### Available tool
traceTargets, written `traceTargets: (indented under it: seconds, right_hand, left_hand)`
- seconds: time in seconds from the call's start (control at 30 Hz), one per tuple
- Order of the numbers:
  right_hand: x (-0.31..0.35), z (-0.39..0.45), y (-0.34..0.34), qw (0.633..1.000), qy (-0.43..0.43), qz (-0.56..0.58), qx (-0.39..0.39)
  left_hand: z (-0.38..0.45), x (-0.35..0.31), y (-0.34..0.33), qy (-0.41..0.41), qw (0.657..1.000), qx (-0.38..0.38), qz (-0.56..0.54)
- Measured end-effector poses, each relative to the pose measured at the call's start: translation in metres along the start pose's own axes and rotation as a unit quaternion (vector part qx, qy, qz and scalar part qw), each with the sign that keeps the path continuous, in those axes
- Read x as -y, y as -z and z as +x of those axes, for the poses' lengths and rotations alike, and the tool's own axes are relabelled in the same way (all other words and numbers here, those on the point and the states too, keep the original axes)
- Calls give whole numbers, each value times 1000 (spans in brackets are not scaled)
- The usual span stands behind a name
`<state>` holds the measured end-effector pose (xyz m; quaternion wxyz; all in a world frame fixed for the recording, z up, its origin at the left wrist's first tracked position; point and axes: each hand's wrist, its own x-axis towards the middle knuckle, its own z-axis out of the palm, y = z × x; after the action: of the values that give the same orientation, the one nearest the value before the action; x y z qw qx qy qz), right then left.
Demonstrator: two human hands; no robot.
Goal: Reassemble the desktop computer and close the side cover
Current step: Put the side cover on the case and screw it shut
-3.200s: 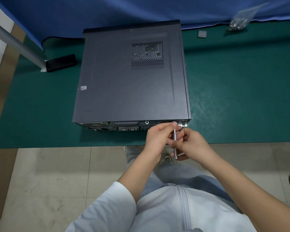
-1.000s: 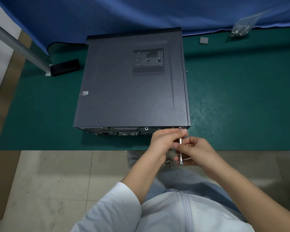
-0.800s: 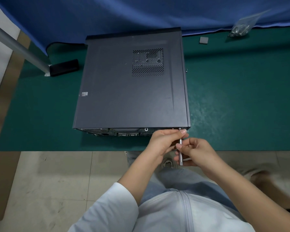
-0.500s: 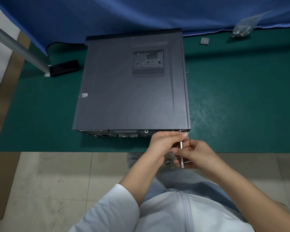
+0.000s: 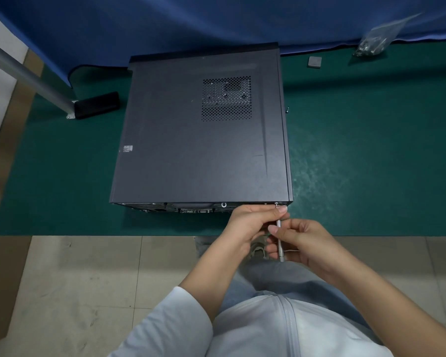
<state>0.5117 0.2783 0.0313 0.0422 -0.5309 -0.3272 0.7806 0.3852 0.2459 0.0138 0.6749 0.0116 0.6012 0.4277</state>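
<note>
The dark grey desktop computer (image 5: 198,135) lies on its side on the green mat (image 5: 358,155), side cover on top with a perforated vent. A thin silver screwdriver (image 5: 279,240) points at a screw (image 5: 276,203) at the right end of the rear panel, facing me. My right hand (image 5: 304,243) grips the screwdriver's shaft. My left hand (image 5: 252,222) pinches the tip end of the screwdriver just below the screw.
A black rectangular object (image 5: 97,105) lies at the mat's back left beside a grey metal pole (image 5: 29,73). A small grey square pad (image 5: 315,62) and a clear bag of screws (image 5: 373,43) sit at the back right. A loose screw (image 5: 288,109) lies beside the case.
Both hands stay on the screwdriver at the rear right corner; my fingers have shifted slightly along the shaft. The computer has not moved on the mat.
</note>
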Motion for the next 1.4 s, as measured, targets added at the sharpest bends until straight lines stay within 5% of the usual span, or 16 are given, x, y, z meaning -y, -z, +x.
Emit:
traceTargets:
  seconds: [0.37, 0.9, 1.2, 1.4]
  right_hand:
    - [-4, 4, -3, 1000, 9, 19, -20]
    - [-4, 3, -2, 999, 27, -3, -37]
    - [-4, 1, -6, 999, 19, 24, -24]
    - [-5, 2, -3, 995, 26, -13, -93]
  left_hand:
    - [-1, -8, 4, 46, 998, 46, 11]
    - [-2, 6, -9, -18, 998, -50, -31]
    - [-4, -4, -3, 10, 1000, 17, 1]
    - [-2, -1, -10, 13, 999, -27, -34]
